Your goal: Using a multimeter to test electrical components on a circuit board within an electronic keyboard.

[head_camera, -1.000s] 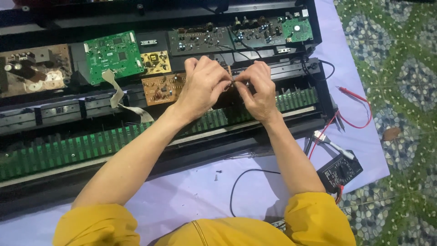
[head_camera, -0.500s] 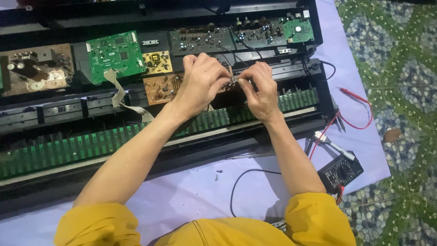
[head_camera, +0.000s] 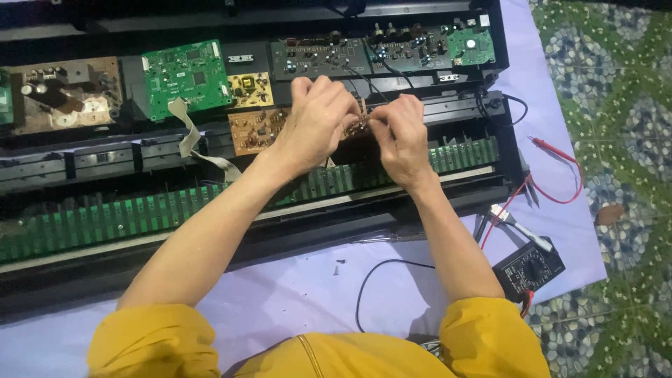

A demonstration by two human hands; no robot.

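Note:
An opened black electronic keyboard chassis (head_camera: 392, 217) lies across a lilac cloth, its circuit boards exposed. My left hand (head_camera: 318, 122) and my right hand (head_camera: 399, 136) meet over a brown circuit board (head_camera: 255, 129) near the chassis middle. Both hands pinch something small between fingertips, likely a wire or connector; the fingers hide it. A black wire (head_camera: 364, 80) runs from the hands up to the dark boards (head_camera: 318, 56) at the back. A long green strip board (head_camera: 105, 220) runs along the front of the chassis.
A green board (head_camera: 185, 77), a small yellow board (head_camera: 250, 87) and a brown power board (head_camera: 59, 94) sit at the back left. A black multimeter (head_camera: 528, 269) with red leads (head_camera: 560, 164) lies at the right. A black cable (head_camera: 381, 269) and small screws (head_camera: 338, 266) lie on the lilac cloth (head_camera: 294, 294).
Both hands stay pinched together over the same spot, with only slight finger shifts. Nothing else has moved.

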